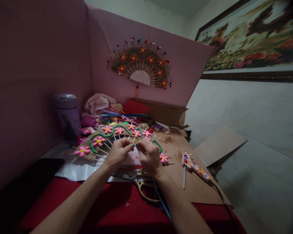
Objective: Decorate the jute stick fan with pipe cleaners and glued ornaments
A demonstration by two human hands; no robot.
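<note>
Close together over the craft fan, my left hand (120, 150) and my right hand (148, 155) pinch a small blue piece (134, 145) between their fingertips. It looks like the end of a blue pipe cleaner (162, 201), whose long tail shows below my right hand. Beneath lies the twine-wrapped fan (91, 144) with wooden sticks, pink flowers (99, 141) and a wavy green pipe cleaner (117, 127). A white spotted half-round piece (134, 157) forms its base, partly covered by my hands. Scissors (145, 190) with gold handles rest just below my hands.
A glue gun (196, 167) in flowered wrapping lies on cardboard (178, 185) at right, its cord trailing forward. A purple tumbler (67, 115) stands at left. Pipe cleaners (124, 114) and cloth (100, 103) are piled behind. A finished fan (141, 63) hangs on the pink panel.
</note>
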